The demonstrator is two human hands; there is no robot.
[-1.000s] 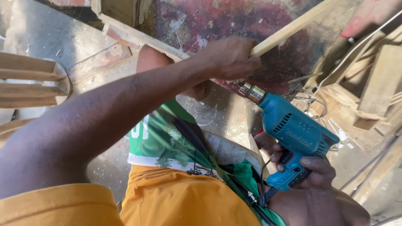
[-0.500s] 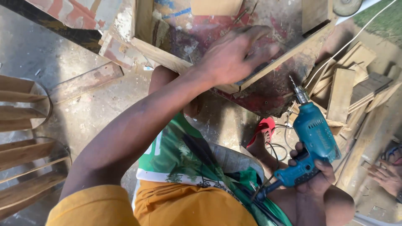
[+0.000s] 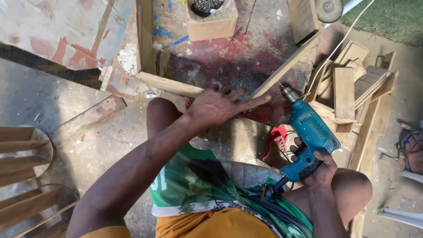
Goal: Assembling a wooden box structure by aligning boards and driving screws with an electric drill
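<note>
- At the far left we see curved wooden slats (image 3: 22, 154) lying on the grey concrete floor (image 3: 53, 105), well apart from both hands
- Above them a paint-stained board (image 3: 66, 26) leans across the top left corner
- Our left hand (image 3: 220, 105) lies flat and open, palm down and fingers spread, pressing on the corner where two wooden strips meet
- The horizontal strip (image 3: 169, 84) runs out from under the wrist side of that hand toward the left, and the slanted strip (image 3: 291, 64) rises from the fingertips toward the upper right; both rest on a red-stained work surface (image 3: 229, 61)
- A small wooden box (image 3: 211, 20) holding dark screws sits at the top, well above the left hand
- The blue electric drill (image 3: 310, 136) is to the right of the left hand, its bit tip close to the slanted strip, just beside the outstretched fingers; we cannot tell whether the bit touches the wood
- Our right hand (image 3: 319, 169) is closed around the drill's grip, low and to the right of the joint
- A white cord (image 3: 335, 48) trails up toward the top right
- Loose wood offcuts (image 3: 348, 88) are piled just right of the drill
</note>
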